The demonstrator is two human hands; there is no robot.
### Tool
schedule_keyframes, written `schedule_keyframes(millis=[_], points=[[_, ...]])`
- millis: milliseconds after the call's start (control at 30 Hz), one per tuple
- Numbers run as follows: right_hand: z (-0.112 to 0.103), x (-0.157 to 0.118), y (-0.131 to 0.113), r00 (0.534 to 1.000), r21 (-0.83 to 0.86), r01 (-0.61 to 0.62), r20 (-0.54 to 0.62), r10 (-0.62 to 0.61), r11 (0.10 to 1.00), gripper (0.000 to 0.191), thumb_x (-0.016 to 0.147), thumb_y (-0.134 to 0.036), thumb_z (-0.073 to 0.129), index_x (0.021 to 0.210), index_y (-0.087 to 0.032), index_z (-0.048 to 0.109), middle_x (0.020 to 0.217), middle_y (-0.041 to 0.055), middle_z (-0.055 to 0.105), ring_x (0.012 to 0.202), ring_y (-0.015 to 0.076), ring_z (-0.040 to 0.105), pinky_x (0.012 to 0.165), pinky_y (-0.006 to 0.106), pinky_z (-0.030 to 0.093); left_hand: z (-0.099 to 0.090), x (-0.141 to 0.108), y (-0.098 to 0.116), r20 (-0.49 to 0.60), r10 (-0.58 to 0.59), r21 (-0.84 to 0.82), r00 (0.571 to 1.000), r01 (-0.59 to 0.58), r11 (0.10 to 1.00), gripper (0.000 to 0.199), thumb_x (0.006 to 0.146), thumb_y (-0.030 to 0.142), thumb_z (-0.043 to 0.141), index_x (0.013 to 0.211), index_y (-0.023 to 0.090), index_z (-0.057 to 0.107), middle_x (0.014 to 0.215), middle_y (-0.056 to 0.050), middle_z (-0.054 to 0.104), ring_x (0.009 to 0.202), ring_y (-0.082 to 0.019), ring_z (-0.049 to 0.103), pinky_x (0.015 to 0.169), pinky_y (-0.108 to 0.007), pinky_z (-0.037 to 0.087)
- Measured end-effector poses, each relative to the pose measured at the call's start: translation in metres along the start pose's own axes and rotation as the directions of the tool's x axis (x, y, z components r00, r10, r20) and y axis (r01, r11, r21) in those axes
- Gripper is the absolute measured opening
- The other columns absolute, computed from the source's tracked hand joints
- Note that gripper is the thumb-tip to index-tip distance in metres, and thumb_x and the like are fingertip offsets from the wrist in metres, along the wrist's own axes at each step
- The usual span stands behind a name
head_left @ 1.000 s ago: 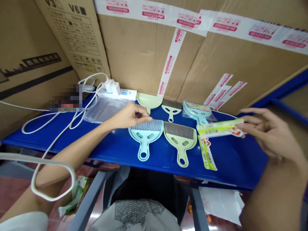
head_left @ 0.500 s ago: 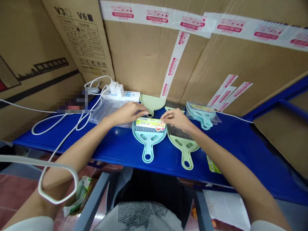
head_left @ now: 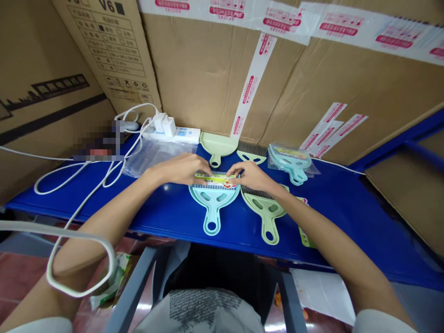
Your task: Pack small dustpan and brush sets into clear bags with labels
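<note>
A light blue dustpan with its brush lies on the blue table, handle toward me. Across its bristles is a yellow and white label card. My left hand pinches the card's left end, and my right hand pinches its right end. Just to the right, a green dustpan and brush set lies partly under my right hand and forearm. Behind my hands are a separate green dustpan and a green brush.
Bagged blue dustpan set at the back right. Another label card lies beside my right forearm. A clear plastic bag, a power strip and white cables are on the left. Cardboard stands behind.
Both hands have come down a little onto the label card, which now sits lower and looks more tilted, with bristles showing above it. The view has shifted slightly.
</note>
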State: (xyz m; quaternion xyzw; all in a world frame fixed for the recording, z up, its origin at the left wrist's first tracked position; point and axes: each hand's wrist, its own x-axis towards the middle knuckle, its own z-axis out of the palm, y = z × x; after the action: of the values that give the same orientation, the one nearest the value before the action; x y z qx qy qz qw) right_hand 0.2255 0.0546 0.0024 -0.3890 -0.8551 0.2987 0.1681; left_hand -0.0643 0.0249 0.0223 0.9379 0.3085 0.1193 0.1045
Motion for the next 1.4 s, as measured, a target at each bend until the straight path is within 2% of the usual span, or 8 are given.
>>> schedule_keyframes(millis=[233, 367, 467, 567, 667, 900, 1167, 1400], points=[[-0.041, -0.019, -0.02, 0.988, 0.02, 0.01, -0.155, -0.006, 1.0, 0.012, 0.083, -0.03, 0.077, 0.091, -0.023, 0.083, 0.101, 0.0073, 0.083, 0.093, 0.0247, 0.075, 0.075, 0.034, 0.054, -0.003, -0.002, 0.0, -0.039, -0.025, -0.017, 0.999, 0.024, 1.0, 0.034, 0.091, 0.038, 0.081, 0.122, 0.025, 0.084, 0.116, -0.01, 0.085, 0.1, -0.028, 0.081, 0.084, -0.037, 0.058], [-0.099, -0.076, -0.024, 0.93, 0.047, -0.082, -0.357, 0.094, 0.996, 0.021, 0.084, -0.045, 0.08, 0.088, -0.024, 0.081, 0.092, 0.0068, 0.082, 0.086, 0.0246, 0.075, 0.077, 0.036, 0.057, -0.004, -0.003, 0.001, -0.02, -0.087, 0.048, 0.996, 0.088, 0.995, 0.048, 0.092, 0.046, 0.082, 0.133, 0.022, 0.079, 0.122, -0.013, 0.083, 0.103, -0.03, 0.081, 0.085, -0.037, 0.058], [-0.123, -0.138, -0.006, 0.918, -0.055, -0.28, -0.308, 0.25, 0.958, 0.032, 0.085, -0.055, 0.08, 0.089, -0.024, 0.083, 0.079, 0.0063, 0.08, 0.072, 0.0233, 0.072, 0.069, 0.036, 0.054, -0.002, -0.001, 0.002, 0.006, -0.071, 0.052, 0.997, 0.071, 0.996, 0.045, 0.091, 0.043, 0.083, 0.131, 0.024, 0.08, 0.121, -0.011, 0.084, 0.104, -0.029, 0.081, 0.085, -0.036, 0.057], [-0.116, -0.193, 0.024, 0.899, -0.191, -0.395, -0.283, 0.335, 0.898, 0.042, 0.086, -0.065, 0.077, 0.092, -0.025, 0.086, 0.085, 0.0082, 0.082, 0.071, 0.0249, 0.072, 0.066, 0.037, 0.053, 0.001, 0.0, 0.003, -0.044, -0.038, 0.066, 0.998, 0.041, 0.997, 0.043, 0.091, 0.045, 0.083, 0.129, 0.025, 0.081, 0.119, -0.011, 0.084, 0.102, -0.029, 0.08, 0.084, -0.035, 0.056], [-0.092, -0.22, 0.05, 0.894, -0.225, -0.373, -0.347, 0.283, 0.9, 0.047, 0.088, -0.068, 0.074, 0.099, -0.025, 0.086, 0.102, 0.0105, 0.084, 0.074, 0.0245, 0.072, 0.07, 0.039, 0.053, 0.002, 0.002, 0.004, -0.263, -0.036, 0.131, 0.964, 0.073, 0.989, 0.036, 0.101, 0.05, 0.07, 0.123, 0.024, 0.082, 0.116, -0.01, 0.083, 0.1, -0.028, 0.079, 0.082, -0.035, 0.055], [-0.072, -0.213, 0.078, 0.916, -0.185, -0.285, -0.341, 0.21, 0.941, 0.059, 0.086, -0.067, 0.078, 0.123, -0.021, 0.082, 0.1, 0.0092, 0.078, 0.058, 0.0154, 0.058, 0.063, 0.035, 0.049, 0.006, 0.006, 0.006, -0.534, -0.009, 0.256, 0.846, 0.172, 0.951, 0.036, 0.108, 0.037, 0.052, 0.1, 0.019, 0.082, 0.096, -0.01, 0.081, 0.079, -0.022, 0.074, 0.064, -0.033, 0.047], [-0.088, -0.211, 0.077, 0.889, -0.202, -0.256, -0.434, 0.147, 0.945, 0.046, 0.094, -0.066, 0.068, 0.093, -0.023, 0.084, 0.093, 0.0087, 0.078, 0.068, 0.0196, 0.062, 0.068, 0.037, 0.049, 0.013, 0.009, 0.011, -0.525, 0.016, 0.256, 0.851, 0.139, 0.957, 0.035, 0.107, 0.035, 0.051, 0.095, 0.02, 0.08, 0.083, -0.007, 0.078, 0.068, -0.018, 0.069, 0.06, -0.031, 0.043], [-0.106, -0.199, 0.08, 0.923, -0.24, -0.309, -0.311, 0.228, 0.92, 0.052, 0.081, -0.07, 0.081, 0.106, -0.025, 0.086, 0.087, 0.0075, 0.079, 0.068, 0.022, 0.065, 0.068, 0.038, 0.048, 0.016, 0.01, 0.011, -0.512, 0.032, 0.28, 0.858, 0.132, 0.951, 0.037, 0.109, 0.034, 0.049, 0.097, 0.019, 0.08, 0.083, -0.006, 0.077, 0.065, -0.016, 0.068, 0.06, -0.031, 0.044]])
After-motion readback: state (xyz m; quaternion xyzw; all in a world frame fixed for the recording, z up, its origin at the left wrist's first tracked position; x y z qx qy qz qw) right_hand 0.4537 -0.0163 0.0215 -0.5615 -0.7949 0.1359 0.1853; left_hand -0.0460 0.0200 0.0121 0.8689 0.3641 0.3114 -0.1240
